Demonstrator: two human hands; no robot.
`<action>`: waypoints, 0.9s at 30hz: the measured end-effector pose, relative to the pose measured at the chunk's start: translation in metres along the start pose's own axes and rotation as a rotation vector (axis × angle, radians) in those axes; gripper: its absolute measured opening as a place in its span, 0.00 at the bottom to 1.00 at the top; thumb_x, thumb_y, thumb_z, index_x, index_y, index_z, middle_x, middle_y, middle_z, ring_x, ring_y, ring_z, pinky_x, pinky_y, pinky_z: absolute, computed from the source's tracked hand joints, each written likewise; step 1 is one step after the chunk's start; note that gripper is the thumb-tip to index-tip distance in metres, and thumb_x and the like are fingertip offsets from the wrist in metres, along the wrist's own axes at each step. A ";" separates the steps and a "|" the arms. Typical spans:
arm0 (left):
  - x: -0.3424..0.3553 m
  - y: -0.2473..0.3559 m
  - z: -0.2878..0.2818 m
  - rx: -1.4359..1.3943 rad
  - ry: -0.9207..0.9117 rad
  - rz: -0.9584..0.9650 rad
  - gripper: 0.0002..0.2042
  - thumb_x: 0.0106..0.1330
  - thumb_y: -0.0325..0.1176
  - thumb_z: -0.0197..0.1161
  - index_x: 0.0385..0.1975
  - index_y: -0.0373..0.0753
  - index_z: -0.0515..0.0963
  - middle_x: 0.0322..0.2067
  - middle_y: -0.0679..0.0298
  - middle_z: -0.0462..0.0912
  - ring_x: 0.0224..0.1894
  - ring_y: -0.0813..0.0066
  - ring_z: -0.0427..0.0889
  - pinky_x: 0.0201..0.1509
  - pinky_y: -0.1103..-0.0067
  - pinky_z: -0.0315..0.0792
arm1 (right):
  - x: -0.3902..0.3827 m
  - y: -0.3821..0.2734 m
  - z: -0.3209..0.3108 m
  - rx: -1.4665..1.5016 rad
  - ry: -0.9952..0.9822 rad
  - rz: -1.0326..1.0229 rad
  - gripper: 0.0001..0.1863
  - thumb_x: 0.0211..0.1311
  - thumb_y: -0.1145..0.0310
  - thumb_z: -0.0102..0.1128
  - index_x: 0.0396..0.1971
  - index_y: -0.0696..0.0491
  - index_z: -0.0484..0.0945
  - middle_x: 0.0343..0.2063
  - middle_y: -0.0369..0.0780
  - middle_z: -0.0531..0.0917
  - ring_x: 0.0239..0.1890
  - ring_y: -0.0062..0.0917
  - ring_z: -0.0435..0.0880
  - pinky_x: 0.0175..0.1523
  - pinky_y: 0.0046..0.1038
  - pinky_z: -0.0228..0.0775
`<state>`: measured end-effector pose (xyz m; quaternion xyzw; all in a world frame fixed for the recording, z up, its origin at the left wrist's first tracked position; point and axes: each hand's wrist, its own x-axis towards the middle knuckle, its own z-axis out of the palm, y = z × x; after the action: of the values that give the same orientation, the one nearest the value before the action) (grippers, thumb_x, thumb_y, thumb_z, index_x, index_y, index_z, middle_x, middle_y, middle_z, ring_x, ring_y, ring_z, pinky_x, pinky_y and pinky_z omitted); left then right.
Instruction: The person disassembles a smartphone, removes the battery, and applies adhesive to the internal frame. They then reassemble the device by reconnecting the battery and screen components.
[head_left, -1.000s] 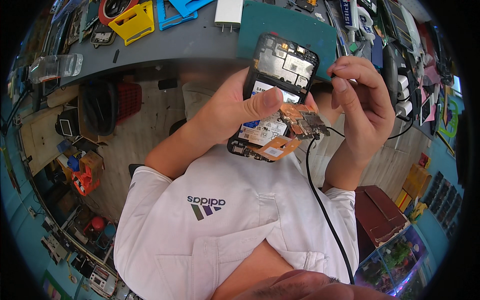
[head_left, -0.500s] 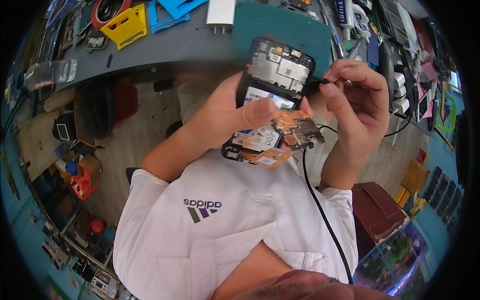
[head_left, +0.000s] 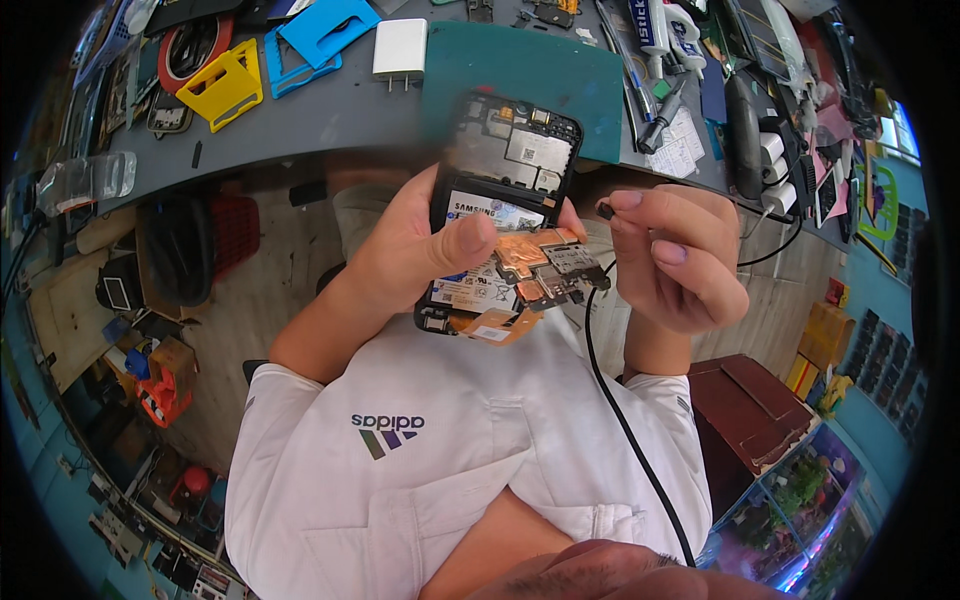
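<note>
My left hand (head_left: 405, 245) is closed around an opened smartphone (head_left: 525, 145), held tilted above my lap with its inside facing up. Its thumb lies across the white battery (head_left: 478, 290). A loose circuit board (head_left: 560, 268) with copper foil rests at an angle over the battery, beside the thumb. Below it, an orange flex ribbon (head_left: 493, 325) folds out near the phone's lower end. Just right of the phone, my right hand (head_left: 690, 255) pinches a tiny black part (head_left: 605, 211) between thumb and forefinger; its exact kind is too small to make out.
Ahead is a grey desk (head_left: 270, 130) with a green mat (head_left: 600, 90). A white charger plug (head_left: 400, 48), yellow phone stand (head_left: 222, 88), blue stand (head_left: 325, 32) and glue tubes (head_left: 650, 28) lie there. A black cable (head_left: 640, 430) runs down across my shirt.
My right hand has come down and turned inward, bringing the tiny black part closer to the circuit board. The left hand keeps its grip on the phone; the whole view has shifted slightly.
</note>
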<state>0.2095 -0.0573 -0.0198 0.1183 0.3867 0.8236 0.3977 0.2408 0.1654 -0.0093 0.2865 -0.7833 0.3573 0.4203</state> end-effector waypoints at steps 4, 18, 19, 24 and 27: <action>0.000 0.000 0.001 0.014 0.024 0.028 0.50 0.62 0.66 0.67 0.67 0.25 0.61 0.55 0.41 0.77 0.46 0.55 0.87 0.42 0.61 0.89 | -0.002 -0.005 -0.003 -0.001 -0.007 0.006 0.26 0.45 0.87 0.75 0.40 0.51 0.71 0.37 0.42 0.88 0.27 0.28 0.82 0.28 0.24 0.74; 0.001 0.005 0.002 0.034 0.072 0.077 0.47 0.64 0.65 0.66 0.67 0.26 0.62 0.54 0.40 0.78 0.43 0.58 0.88 0.40 0.64 0.89 | 0.007 -0.009 -0.010 -0.120 -0.070 -0.017 0.21 0.41 0.84 0.74 0.40 0.54 0.86 0.38 0.41 0.86 0.32 0.30 0.83 0.32 0.25 0.75; 0.000 0.005 0.001 0.033 0.068 0.081 0.47 0.64 0.65 0.66 0.67 0.26 0.62 0.54 0.39 0.78 0.44 0.58 0.88 0.40 0.64 0.89 | 0.007 -0.008 -0.009 -0.086 -0.055 0.007 0.21 0.41 0.84 0.73 0.40 0.54 0.86 0.37 0.41 0.85 0.33 0.30 0.84 0.32 0.25 0.75; 0.001 0.002 -0.003 0.007 0.024 0.100 0.46 0.64 0.63 0.67 0.66 0.25 0.63 0.54 0.38 0.77 0.46 0.58 0.87 0.40 0.64 0.89 | 0.008 -0.012 -0.011 0.090 -0.033 0.147 0.19 0.40 0.86 0.69 0.38 0.55 0.85 0.34 0.43 0.84 0.33 0.30 0.84 0.33 0.25 0.74; 0.004 0.000 -0.010 0.010 -0.031 0.098 0.46 0.64 0.62 0.68 0.66 0.25 0.63 0.54 0.39 0.77 0.47 0.57 0.87 0.41 0.63 0.89 | 0.008 -0.011 -0.014 0.160 -0.057 0.201 0.18 0.42 0.86 0.68 0.38 0.56 0.85 0.34 0.44 0.83 0.33 0.29 0.83 0.33 0.24 0.72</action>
<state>0.2020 -0.0598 -0.0269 0.1516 0.3782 0.8382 0.3624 0.2523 0.1690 0.0064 0.2490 -0.7888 0.4506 0.3357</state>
